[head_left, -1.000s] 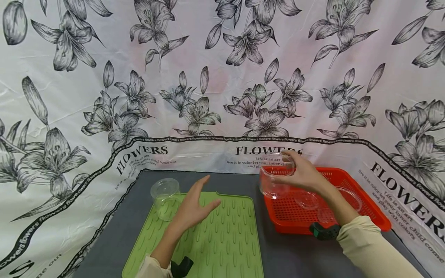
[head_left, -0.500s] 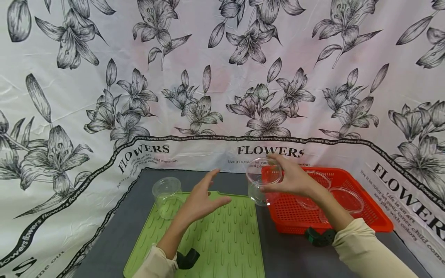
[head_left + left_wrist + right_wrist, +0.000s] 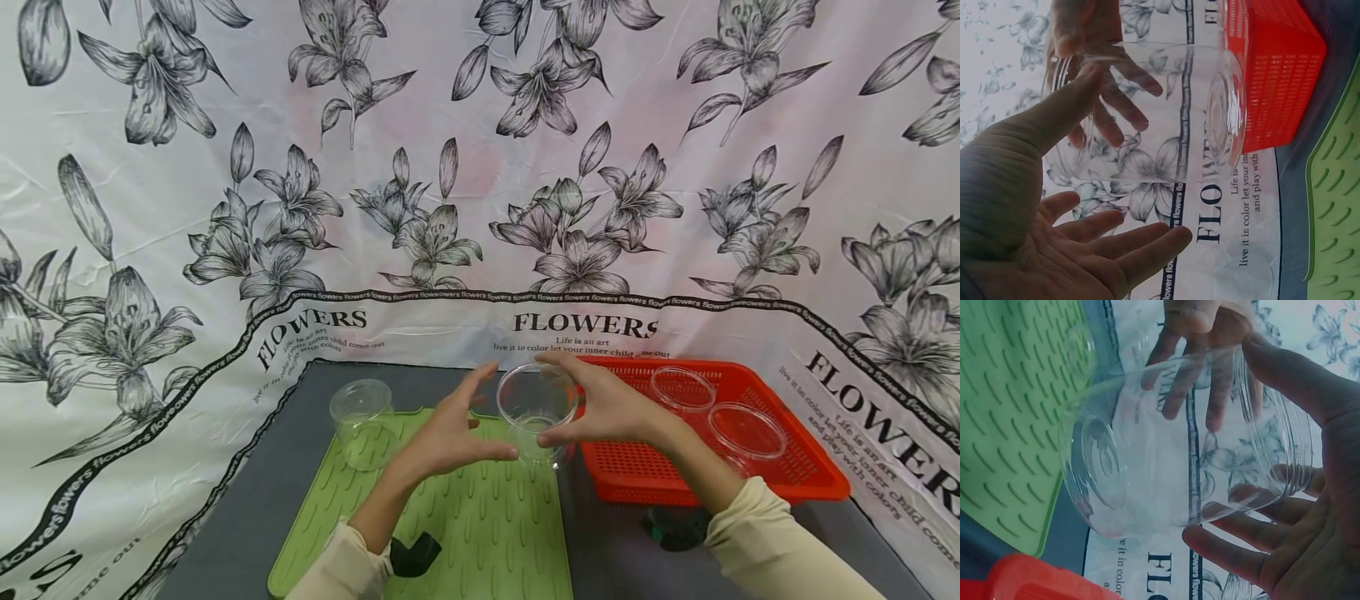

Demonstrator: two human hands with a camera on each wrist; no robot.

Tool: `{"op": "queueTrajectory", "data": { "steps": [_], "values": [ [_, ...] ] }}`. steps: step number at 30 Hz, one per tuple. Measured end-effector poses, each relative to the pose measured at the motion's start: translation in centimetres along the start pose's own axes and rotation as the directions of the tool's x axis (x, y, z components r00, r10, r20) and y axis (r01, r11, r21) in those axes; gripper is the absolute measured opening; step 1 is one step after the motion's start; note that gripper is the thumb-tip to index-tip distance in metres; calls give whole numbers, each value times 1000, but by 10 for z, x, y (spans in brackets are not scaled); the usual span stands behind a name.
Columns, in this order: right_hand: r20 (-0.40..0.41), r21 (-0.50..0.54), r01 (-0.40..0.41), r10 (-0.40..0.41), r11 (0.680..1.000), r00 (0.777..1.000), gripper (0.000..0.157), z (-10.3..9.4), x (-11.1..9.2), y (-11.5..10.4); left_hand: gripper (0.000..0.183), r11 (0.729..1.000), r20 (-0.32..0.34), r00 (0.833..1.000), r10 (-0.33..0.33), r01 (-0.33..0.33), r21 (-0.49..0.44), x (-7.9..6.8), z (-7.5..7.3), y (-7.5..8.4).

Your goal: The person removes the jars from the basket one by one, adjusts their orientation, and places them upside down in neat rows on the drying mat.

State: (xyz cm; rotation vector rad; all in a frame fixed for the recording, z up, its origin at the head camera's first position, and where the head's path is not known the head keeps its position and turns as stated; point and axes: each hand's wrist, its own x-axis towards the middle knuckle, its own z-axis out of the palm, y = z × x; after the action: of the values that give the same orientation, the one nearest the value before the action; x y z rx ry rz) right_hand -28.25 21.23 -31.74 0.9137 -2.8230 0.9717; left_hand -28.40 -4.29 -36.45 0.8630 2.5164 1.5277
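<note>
A clear, wide-mouthed plastic jar (image 3: 536,404) is held in the air by my right hand (image 3: 611,407), mouth upward, over the far right part of the green mat (image 3: 480,533). In the right wrist view, thumb and fingers go round the jar (image 3: 1154,450) near its threaded rim. My left hand (image 3: 450,435) is at the jar's left side, thumb and fingers spread. In the left wrist view its thumb overlaps the jar (image 3: 1160,112); whether it touches, I cannot tell. A second clear jar (image 3: 362,421) stands at the mat's far left corner.
To the right stands a red perforated basket (image 3: 637,487) with several clear round containers (image 3: 748,431) in it. Mat and basket lie on a dark grey table (image 3: 600,554). Behind hangs a white flower-printed cloth (image 3: 435,333).
My right hand has carried the jar left and down from above the basket to over the mat. My left hand has shifted right, towards the jar.
</note>
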Motion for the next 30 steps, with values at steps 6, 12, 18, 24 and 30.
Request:
{"op": "queueTrajectory", "data": {
  "steps": [6, 12, 18, 24, 30],
  "values": [
    [66, 31, 24, -26, 999, 997, 99, 5, 1, -5, 111, 1000, 48, 999, 4, -2, -27, -1, 0, -1],
    [137, 102, 29, -43, 994, 990, 105, 9, 2, -10, 109, 996, 101, 995, 5, 4, -95, -4, 0, 0],
    [151, 67, 52, -62, 996, 987, 108, 10, 1, -16, 106, 992, 135, 991, -4, 20, -123, -7, 0, -2],
    [135, 22, 73, -75, 997, 988, 111, 15, 1, -18, 99, 989, 131, 991, 23, -4, -148, -8, 1, -10],
    [93, -5, 95, -94, 995, 991, 116, 19, 0, -18, 98, 987, 116, 992, 46, -27, -159, -10, 1, -16]
  ]
}}
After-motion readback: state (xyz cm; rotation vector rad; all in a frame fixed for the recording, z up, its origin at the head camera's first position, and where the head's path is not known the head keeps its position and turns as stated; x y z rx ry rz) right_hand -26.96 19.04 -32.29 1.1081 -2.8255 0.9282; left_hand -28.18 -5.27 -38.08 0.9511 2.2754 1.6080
